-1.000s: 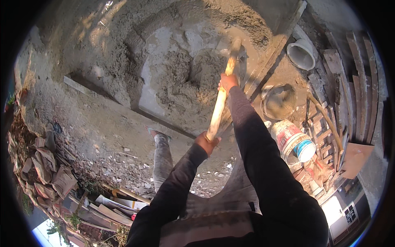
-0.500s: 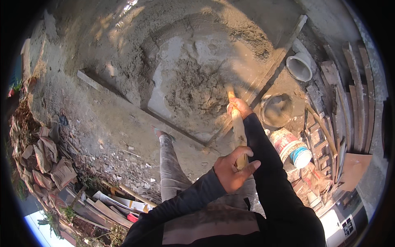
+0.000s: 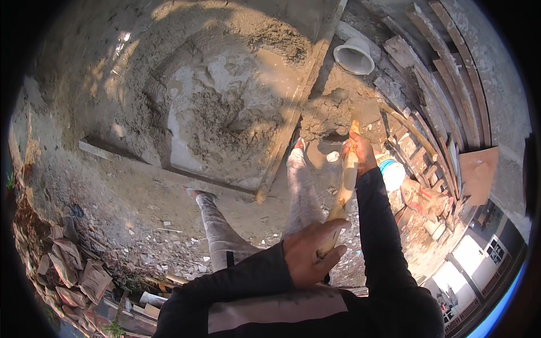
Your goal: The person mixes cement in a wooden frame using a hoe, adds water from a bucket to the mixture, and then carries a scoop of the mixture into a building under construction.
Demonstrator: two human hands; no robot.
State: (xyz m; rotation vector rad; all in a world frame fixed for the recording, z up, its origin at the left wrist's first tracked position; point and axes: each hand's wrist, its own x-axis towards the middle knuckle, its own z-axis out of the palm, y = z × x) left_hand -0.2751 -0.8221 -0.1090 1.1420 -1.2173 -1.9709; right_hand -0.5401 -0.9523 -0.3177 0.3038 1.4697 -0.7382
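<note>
My right hand [image 3: 360, 152] is closed around the upper part of a light wooden tool handle [image 3: 348, 180]. Nearer my body, my left hand [image 3: 313, 250] holds the butt end of that handle between thumb and fingers. At the far end of the handle, a heap of wet mortar [image 3: 332, 107] sits beside a flat grey patch, probably the tool's blade; its kind cannot be made out. Below the heap is a bucket [image 3: 320, 151], mostly hidden. On the left, the wet mortar mix [image 3: 225, 118] lies inside a frame of wooden boards [image 3: 282, 149].
An empty pale bucket [image 3: 354, 56] lies tipped beyond the board. Long planks [image 3: 445, 73] are stacked at right, near a white-and-blue pail [image 3: 391, 173] partly behind my right arm. Rubble [image 3: 152, 242] covers the ground before me; crumpled paper sacks [image 3: 67, 262] lie at left.
Both hands still hold the handle. Its far end has swung right, out of the mix and over to the bucket, with mortar at it. My view has turned right, and my right foot now shows.
</note>
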